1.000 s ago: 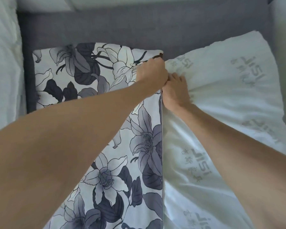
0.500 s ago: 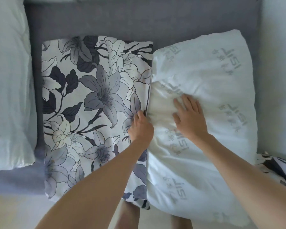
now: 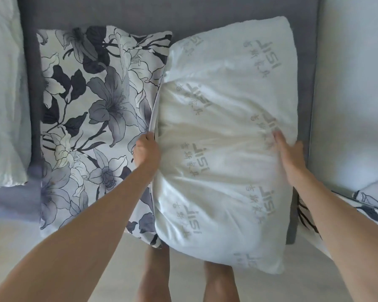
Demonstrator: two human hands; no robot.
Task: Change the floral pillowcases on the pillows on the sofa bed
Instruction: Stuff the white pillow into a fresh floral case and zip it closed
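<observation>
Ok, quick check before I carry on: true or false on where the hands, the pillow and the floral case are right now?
1. The left hand grips the floral pillowcase at its open edge. True.
2. The white pillow is fully inside the case. False: almost all of it lies outside, to the right.
3. The right hand holds a second pillowcase. False: it lies on the white pillow, blurred.
4. The pillow bears grey printed lettering. True.

Three bare white pillows show — one [image 3: 225, 136] between the hands, one [image 3: 4, 94] well left of the left hand, one [image 3: 354, 94] right of the right hand. Floral pillowcases number two — one [image 3: 92, 118] gripped at its edge by the left hand, another [image 3: 367, 205] just beside the right forearm.
</observation>
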